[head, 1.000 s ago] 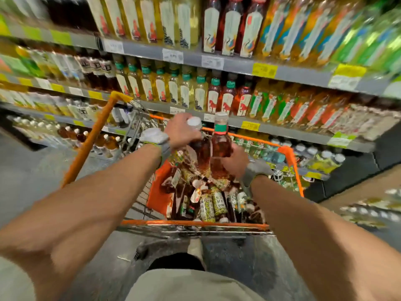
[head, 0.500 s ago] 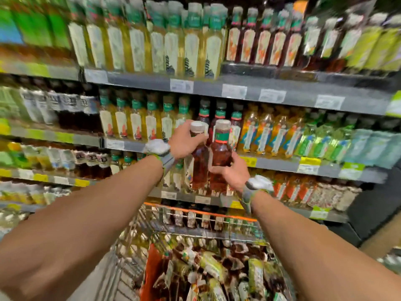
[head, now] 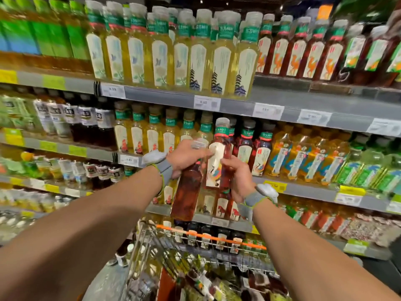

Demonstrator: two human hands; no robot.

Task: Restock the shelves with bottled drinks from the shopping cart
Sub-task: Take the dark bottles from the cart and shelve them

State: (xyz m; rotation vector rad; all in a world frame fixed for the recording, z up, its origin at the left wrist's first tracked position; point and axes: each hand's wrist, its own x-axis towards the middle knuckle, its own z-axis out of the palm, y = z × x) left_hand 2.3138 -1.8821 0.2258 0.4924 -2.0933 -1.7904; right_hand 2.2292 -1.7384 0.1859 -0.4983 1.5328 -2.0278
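Both hands are full, 1 bottle each, held in front of the middle shelf [head: 308, 192] and above the cart [head: 208, 235]. The left hand [head: 186, 158] wraps the upper part of a dark bottle [head: 187, 196], which tilts with its base hanging low, probably just parked while waiting. The right hand [head: 237, 177] grips the lower body of a red bottle [head: 217, 161], upright and label outward, likely so it can join the matching red row [head: 246, 146] just beside it.
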